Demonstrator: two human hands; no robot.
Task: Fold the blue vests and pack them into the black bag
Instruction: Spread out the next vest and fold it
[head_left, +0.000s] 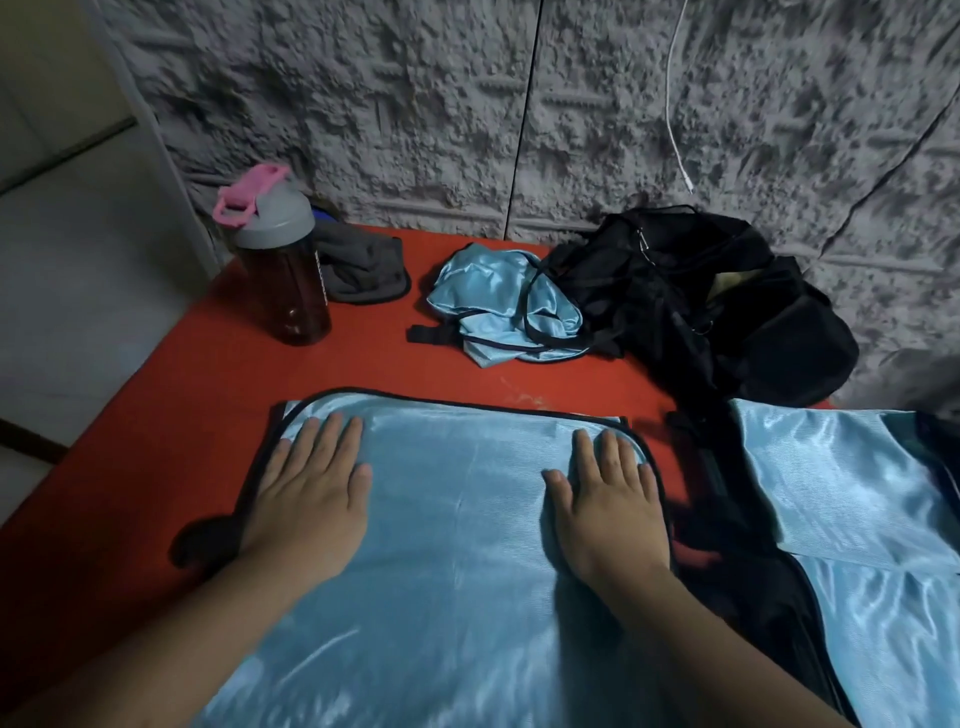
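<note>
Pressing flat on the blue vest, left hand and right hand are resting with fingers straight, slightly apart.

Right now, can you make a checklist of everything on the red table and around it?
Surface: red table, mostly covered by cloth.
Job's things: flat blue vest in front; crumpled blue vest at the back; another blue vest at right; black bag by the wall.
Clutter: water bottle with pink-and-grey lid; grey cloth behind it.
Grips: left hand and right hand press flat on the front vest.
Cables: white cable hanging on the wall.
Surroundings: rough grey wall.
</note>
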